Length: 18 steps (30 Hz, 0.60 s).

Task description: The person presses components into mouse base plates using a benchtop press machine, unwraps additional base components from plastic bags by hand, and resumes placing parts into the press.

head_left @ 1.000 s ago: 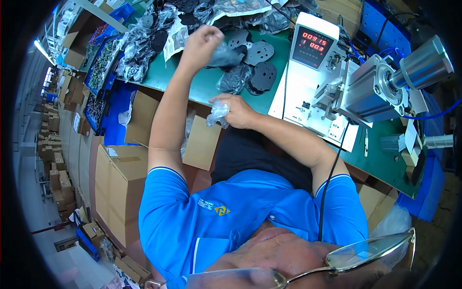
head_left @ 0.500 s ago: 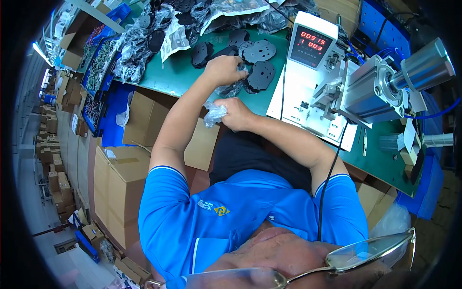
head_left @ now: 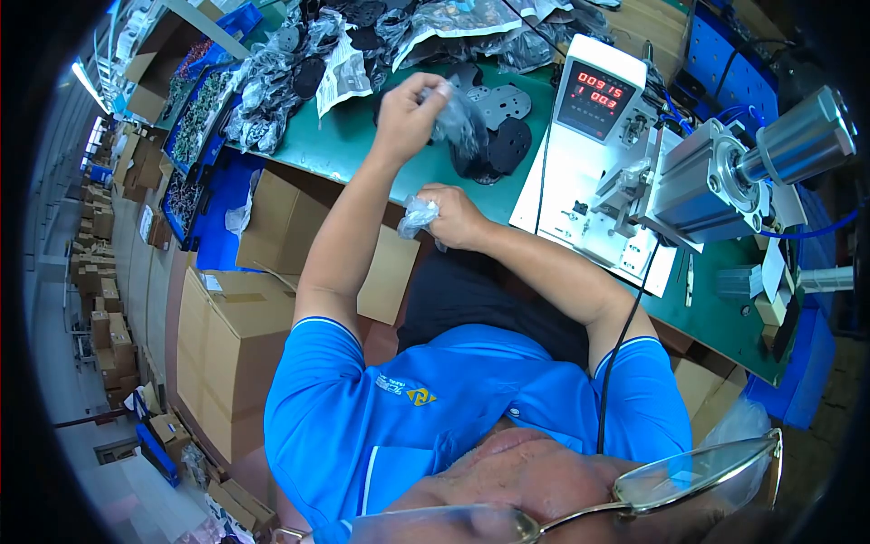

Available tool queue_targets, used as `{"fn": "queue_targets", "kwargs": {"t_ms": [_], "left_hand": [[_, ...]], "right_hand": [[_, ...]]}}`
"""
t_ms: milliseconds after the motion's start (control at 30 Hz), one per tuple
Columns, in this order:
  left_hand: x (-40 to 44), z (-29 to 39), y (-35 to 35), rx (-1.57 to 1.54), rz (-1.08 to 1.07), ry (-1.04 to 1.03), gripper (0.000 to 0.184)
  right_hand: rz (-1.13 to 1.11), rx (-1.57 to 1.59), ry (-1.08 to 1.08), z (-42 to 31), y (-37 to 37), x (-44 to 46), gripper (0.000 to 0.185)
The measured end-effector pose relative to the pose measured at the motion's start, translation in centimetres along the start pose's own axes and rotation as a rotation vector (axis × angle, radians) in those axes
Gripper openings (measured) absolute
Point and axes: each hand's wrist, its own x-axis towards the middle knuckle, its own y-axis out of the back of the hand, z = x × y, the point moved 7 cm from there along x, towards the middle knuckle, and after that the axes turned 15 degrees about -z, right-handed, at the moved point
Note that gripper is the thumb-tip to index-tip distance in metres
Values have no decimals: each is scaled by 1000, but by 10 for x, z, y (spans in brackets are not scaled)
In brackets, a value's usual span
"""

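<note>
My left hand point(head_left: 408, 118) is closed on a clear plastic bag point(head_left: 462, 122), pinching its top. A dark shape shows through the bag, but motion blur hides what it is. Beneath and beside it lie flat black plates with holes, one black plate point(head_left: 509, 145) and a greyer plate point(head_left: 501, 106), on the green tabletop. Closer to my body, by the table's front edge, my right hand point(head_left: 456, 218) is a fist around crumpled clear plastic film point(head_left: 419, 216), which sticks out on the left side.
To the right stand a counter box point(head_left: 594, 91) with red digits and a press with a metal cylinder point(head_left: 707, 181) on a white base. Plastic-wrapped parts point(head_left: 362, 45) heap up at the back. Blue bins of small parts point(head_left: 195, 118) and cardboard boxes point(head_left: 231, 335) are on the left.
My left hand has risen away from the plates and now pulls the plastic bag up with it. My right hand stays closed on the film, shifted slightly right in view.
</note>
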Motion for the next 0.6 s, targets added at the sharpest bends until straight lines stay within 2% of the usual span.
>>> {"fn": "queue_targets", "kwargs": {"t_ms": [67,167,300,367,433,500,600], "left_hand": [[-6,6,18,-125,43,-57,17],[-21,14,40,-520,109,-176,13],[-68,33,84,-507,225,-253,12],[-115,40,110,148,383,-111,12],[-149,60,103,482,395,-91,10],[-166,71,78,611,170,-114,8],[-179,50,29,488,-112,-19,10]], "right_hand": [[4,-17,19,-2,2,0,23],[33,-54,64,2,2,1,22],[68,-3,57,5,7,2,22],[75,85,51,20,4,5,24],[80,170,42,26,3,7,26],[114,319,94,23,3,7,34],[123,459,-12,25,1,7,39]]}}
